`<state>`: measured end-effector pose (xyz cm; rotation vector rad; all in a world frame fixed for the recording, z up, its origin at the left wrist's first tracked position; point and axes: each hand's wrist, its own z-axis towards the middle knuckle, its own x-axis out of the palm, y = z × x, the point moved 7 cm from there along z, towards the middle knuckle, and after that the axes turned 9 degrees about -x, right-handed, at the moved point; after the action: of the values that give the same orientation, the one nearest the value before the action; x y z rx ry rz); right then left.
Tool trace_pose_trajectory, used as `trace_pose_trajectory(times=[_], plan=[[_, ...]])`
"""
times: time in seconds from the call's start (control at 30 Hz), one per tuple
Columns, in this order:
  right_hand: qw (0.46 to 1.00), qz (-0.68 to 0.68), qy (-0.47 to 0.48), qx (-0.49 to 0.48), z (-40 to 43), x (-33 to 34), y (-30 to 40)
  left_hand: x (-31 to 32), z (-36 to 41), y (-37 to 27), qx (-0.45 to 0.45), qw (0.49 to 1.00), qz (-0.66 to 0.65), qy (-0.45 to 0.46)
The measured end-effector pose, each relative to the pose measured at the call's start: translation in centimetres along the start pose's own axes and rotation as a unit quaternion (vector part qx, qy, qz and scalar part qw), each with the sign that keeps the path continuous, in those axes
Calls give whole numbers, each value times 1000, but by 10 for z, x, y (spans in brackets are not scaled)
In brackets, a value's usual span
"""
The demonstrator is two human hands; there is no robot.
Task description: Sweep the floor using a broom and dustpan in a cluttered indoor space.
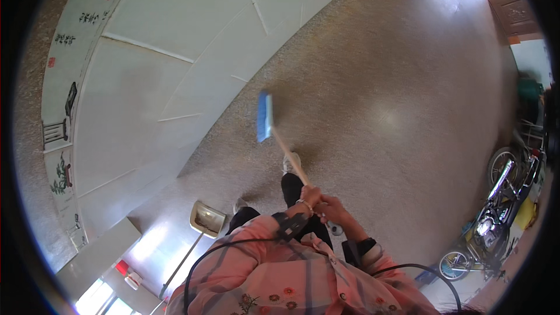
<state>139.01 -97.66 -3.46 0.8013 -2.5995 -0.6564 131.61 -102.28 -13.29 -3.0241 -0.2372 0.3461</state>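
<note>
Both hands grip the pale handle [288,151] of a broom. My left hand [309,197], with a bracelet at the wrist, is the one nearer the broom's head. My right hand [332,210] closes around the handle just behind it, and the two hands touch. The broom's head [264,116] has blue bristles, slightly blurred, and is at the floor ahead of my shoes. A long-handled dustpan [208,218] stands on the floor to my left, with dark debris in its pan.
A pale tiled wall [140,78] with painted plants and writing runs along the left. The speckled floor [372,74] stretches ahead and right. A motorcycle [485,223] stands at the right. A brown wooden door panel [516,13] is at the far right. Black cables [227,245] cross my sleeves.
</note>
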Motion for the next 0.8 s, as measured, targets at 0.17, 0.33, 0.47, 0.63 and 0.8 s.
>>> trace_pose_trajectory(times=[0.17, 0.33, 0.47, 0.63, 0.8], plan=[[986, 40, -147, -65, -25, -70, 19, 89, -2, -61, 69, 988, -21, 135], [958, -85, -179, -209, -31, -80, 56, 87, -36, -100, 116, 961, -85, 238], [987, -67, -101, -101, -37, -40, 84, 34, -38, -87, 66, 952, -202, 220], [994, 40, 105, -1, -18, -6, 101, -25, 16, -47, 68, 960, -262, 78], [972, -14, 229, -46, 26, -11, 157, -50, 76, -39, 193, 955, -222, -25]])
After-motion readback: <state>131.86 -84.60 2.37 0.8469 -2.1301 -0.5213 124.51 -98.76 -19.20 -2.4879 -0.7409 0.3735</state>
